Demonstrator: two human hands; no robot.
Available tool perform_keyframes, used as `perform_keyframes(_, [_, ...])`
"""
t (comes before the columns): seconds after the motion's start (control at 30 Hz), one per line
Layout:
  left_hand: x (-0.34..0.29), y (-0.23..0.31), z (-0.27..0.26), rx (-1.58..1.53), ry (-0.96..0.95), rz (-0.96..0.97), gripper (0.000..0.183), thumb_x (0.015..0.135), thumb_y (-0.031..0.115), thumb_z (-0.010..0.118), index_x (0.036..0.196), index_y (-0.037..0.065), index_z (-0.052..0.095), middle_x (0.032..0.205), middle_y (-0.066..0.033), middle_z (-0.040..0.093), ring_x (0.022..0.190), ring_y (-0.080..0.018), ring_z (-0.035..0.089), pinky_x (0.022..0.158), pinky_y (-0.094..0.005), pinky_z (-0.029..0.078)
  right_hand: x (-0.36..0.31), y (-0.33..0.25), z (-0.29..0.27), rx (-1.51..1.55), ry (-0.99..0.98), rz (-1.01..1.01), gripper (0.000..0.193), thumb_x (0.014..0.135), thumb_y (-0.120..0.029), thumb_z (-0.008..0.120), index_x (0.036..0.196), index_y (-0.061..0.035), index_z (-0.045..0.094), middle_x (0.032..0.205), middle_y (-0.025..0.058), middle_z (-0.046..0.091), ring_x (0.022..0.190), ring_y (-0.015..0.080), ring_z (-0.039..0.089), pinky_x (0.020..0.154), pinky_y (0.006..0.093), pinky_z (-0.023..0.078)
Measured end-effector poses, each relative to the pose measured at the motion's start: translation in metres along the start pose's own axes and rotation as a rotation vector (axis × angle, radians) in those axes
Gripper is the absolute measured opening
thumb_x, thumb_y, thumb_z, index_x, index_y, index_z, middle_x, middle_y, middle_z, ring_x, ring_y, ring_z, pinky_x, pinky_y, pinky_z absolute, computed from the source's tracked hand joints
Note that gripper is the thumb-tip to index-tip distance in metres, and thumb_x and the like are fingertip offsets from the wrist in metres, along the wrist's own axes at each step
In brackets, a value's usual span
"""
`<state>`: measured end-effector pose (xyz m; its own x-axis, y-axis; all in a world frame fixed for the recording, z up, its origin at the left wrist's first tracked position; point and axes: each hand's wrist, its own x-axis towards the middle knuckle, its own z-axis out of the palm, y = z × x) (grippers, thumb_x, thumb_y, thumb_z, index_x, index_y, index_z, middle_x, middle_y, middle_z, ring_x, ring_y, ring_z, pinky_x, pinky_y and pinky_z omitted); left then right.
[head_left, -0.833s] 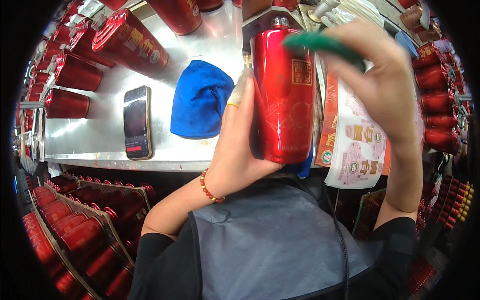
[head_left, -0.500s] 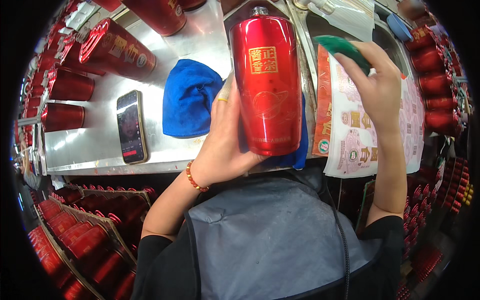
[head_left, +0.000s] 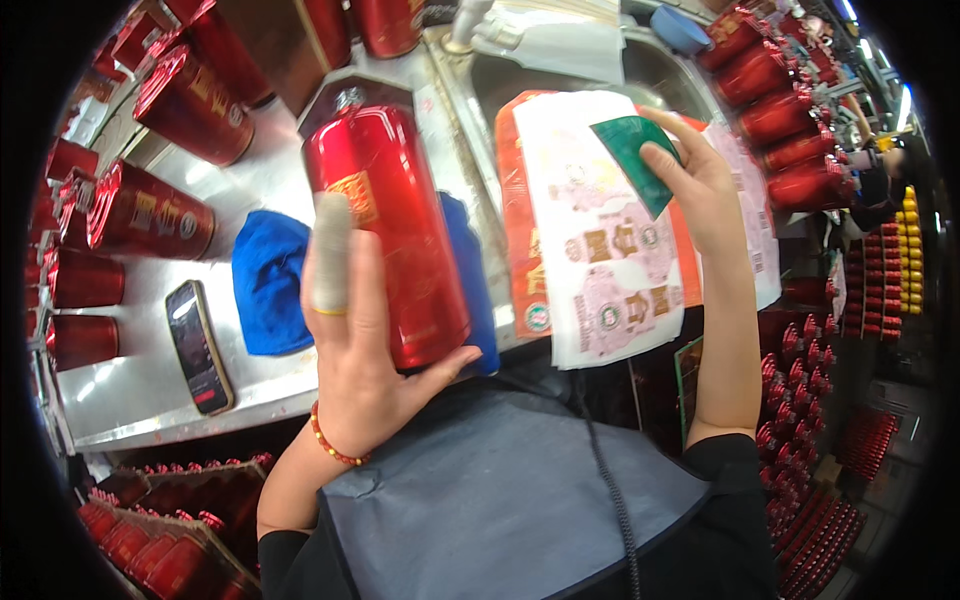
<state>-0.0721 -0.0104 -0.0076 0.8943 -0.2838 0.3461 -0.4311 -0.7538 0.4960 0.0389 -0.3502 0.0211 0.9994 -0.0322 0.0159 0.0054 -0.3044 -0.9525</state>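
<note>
A glossy red bottle point(head_left: 425, 255) with a gold square emblem lies tilted on the metal worktop, its neck pointing away from me. My left hand point(head_left: 355, 350) is at its left side with fingers stretched out over it and the thumb spread by its base. A grey finger cot point(head_left: 332, 255) covers one of those fingers. Between thumb and fingers, my right hand point(head_left: 700, 185) pinches a flat green scraper point(head_left: 636, 160). The scraper is over white sticker sheets point(head_left: 580, 250) printed in pink and gold. Blue cloth point(head_left: 270, 285) shows on both sides of the bottle.
A phone point(head_left: 198, 345) lies on the worktop point(head_left: 130, 405) at left. Several red bottles point(head_left: 150, 215) stand beyond it, others point(head_left: 760, 75) at far right. Behind the sheets is a sink point(head_left: 505, 75) with a blue bowl point(head_left: 680, 30). Crated bottles point(head_left: 150, 550) sit below left.
The view has swung right. The bottle has gone from raised and upright to tilted on the worktop. My left fingers have come round over it. The scraper is now lower, over the sheets.
</note>
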Motion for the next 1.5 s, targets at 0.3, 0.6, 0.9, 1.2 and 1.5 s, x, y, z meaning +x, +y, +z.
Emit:
perform_keyframes(0.3, [-0.016,-0.020,0.012,-0.307,0.035,-0.135,0.135,0.068,0.043,0.093,0.162,-0.002,0.007,0.167,-0.0257,0.015,0.152,-0.0384,0.026,0.122,-0.0434,0.025,0.135,0.066,-0.112,-0.122,0.012,0.280,0.046,0.100,-0.047,0.064,0.098,-0.0019,0.077,0.077,0.0001,0.066,0.064,0.0080,0.058,0.062,0.0243,0.048])
perform_keyframes(0.6, [-0.020,-0.019,0.018,-0.130,0.053,-0.016,0.121,0.076,0.032,0.090,0.160,-0.005,0.011,0.163,-0.0349,0.012,0.151,-0.0506,0.021,0.120,-0.0509,0.026,0.296,0.143,-0.089,-0.554,0.262,0.075,0.042,0.086,-0.036,0.081,0.101,0.0028,0.077,0.084,0.0053,0.072,0.073,0.0134,0.063,0.070,0.0300,0.049])
perform_keyframes(0.9, [-0.022,-0.022,0.022,-0.203,0.102,0.004,0.117,0.076,0.028,0.089,0.160,-0.004,0.014,0.162,-0.0375,0.012,0.150,-0.0528,0.021,0.119,-0.0535,0.027,0.324,0.156,-0.078,-0.192,0.217,0.142,0.027,0.081,-0.021,0.088,0.092,-0.0010,0.073,0.084,0.0032,0.071,0.067,0.0108,0.063,0.063,0.0263,0.050])
perform_keyframes(1.2, [-0.023,-0.023,0.020,-0.180,0.057,-0.025,0.120,0.076,0.027,0.088,0.161,-0.003,0.009,0.164,-0.0336,0.010,0.153,-0.0488,0.016,0.122,-0.0520,0.022,0.316,0.128,-0.074,-0.929,0.316,0.097,0.030,0.084,-0.034,0.080,0.097,-0.0073,0.078,0.089,0.0130,0.076,0.079,0.0277,0.073,0.073,0.0408,0.056])
perform_keyframes(1.5, [-0.021,-0.020,0.018,-0.152,0.065,-0.059,0.118,0.073,0.028,0.090,0.160,-0.001,0.017,0.162,-0.0315,0.019,0.146,-0.0476,0.029,0.117,-0.0524,0.030,0.242,0.054,-0.040,-1.345,0.407,-0.269,0.024,0.088,-0.034,0.073,0.096,-0.0124,0.078,0.099,0.0106,0.077,0.089,0.0318,0.073,0.079,0.0449,0.058])
